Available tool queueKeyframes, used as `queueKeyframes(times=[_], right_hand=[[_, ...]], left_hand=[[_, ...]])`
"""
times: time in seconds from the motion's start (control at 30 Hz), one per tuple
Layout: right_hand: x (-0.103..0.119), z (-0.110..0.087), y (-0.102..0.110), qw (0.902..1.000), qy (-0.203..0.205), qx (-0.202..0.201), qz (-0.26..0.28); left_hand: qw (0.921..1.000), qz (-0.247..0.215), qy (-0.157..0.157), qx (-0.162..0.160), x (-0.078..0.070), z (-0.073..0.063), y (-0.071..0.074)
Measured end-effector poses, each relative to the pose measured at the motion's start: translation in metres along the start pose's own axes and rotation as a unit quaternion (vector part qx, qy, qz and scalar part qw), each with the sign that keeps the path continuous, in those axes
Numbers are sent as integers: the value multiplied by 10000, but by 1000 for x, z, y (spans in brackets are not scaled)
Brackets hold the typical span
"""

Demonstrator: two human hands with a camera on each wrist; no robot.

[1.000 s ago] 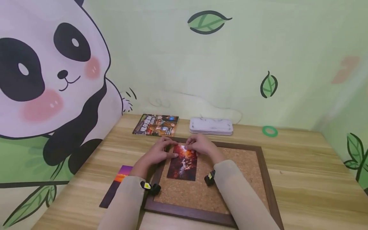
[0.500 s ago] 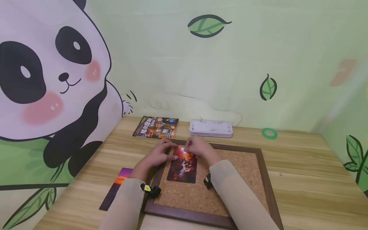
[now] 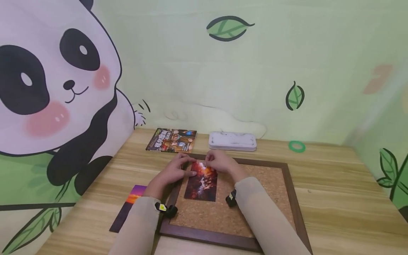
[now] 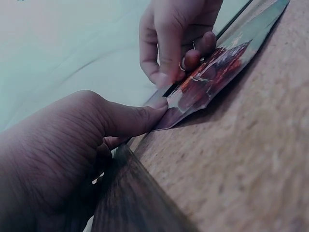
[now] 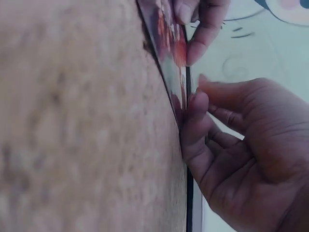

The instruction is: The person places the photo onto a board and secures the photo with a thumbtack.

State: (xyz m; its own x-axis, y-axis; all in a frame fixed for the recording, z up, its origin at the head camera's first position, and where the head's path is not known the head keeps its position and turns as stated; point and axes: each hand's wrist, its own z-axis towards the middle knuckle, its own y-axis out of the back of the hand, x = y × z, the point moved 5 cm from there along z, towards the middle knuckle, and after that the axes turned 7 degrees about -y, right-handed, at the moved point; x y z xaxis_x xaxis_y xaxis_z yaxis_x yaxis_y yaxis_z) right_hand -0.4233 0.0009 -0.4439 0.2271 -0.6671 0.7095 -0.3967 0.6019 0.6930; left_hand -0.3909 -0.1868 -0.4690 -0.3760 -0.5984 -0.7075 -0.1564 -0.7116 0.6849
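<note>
A photo print [image 3: 201,186] of fiery orange and dark clouds lies on the upper left of a cork board [image 3: 267,187] with a dark wood frame. My left hand [image 3: 175,172] steadies it, thumb on the left edge and index fingertip at the top left corner. In the left wrist view that thumb [image 4: 140,118] presses down where the print bends slightly off the cork. At the print's top edge my right hand [image 3: 222,161] brings thumb and index fingertips together in a pinch. Something tiny and pin-like shows by these fingertips, mostly hidden by them.
A purple-and-orange sunset photo [image 3: 131,202] lies left of the board, partly under my left sleeve. Along the back stand a comic-style book [image 3: 172,140], a white flat case [image 3: 232,141] and a green tape ring [image 3: 296,146]. A panda-printed wall rises behind.
Both hands keep nearly the same places on the print; the right fingers shift only slightly at its top edge. The whole view tilts a little with the head.
</note>
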Motion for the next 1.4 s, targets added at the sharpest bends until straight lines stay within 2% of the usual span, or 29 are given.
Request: queueKeyframes(times=[0.07,0.2,0.5,0.77,0.93,1.03,1.4], right_hand=[[0,-2,3,9996,85,37,272],[6,-8,14,9988,198,-114,426],[12,-29,61,9946,374,-715,654],[-10,-57,92,9892,404,-851,1121],[-24,-69,106,9862,451,-886,1327],[-31,-76,114,9850,435,-933,1388],[-51,-96,135,9816,339,-1121,1510]], left_hand=[[10000,41,-27,-2,0,0,1],[10000,56,-76,20,-2,-1,2],[9999,54,-146,57,-3,-3,2],[9998,87,-186,48,1,-1,0],[10000,-5,-68,21,1,-1,0],[10000,-36,-11,13,1,-2,2],[9999,-55,-108,46,0,-1,1]])
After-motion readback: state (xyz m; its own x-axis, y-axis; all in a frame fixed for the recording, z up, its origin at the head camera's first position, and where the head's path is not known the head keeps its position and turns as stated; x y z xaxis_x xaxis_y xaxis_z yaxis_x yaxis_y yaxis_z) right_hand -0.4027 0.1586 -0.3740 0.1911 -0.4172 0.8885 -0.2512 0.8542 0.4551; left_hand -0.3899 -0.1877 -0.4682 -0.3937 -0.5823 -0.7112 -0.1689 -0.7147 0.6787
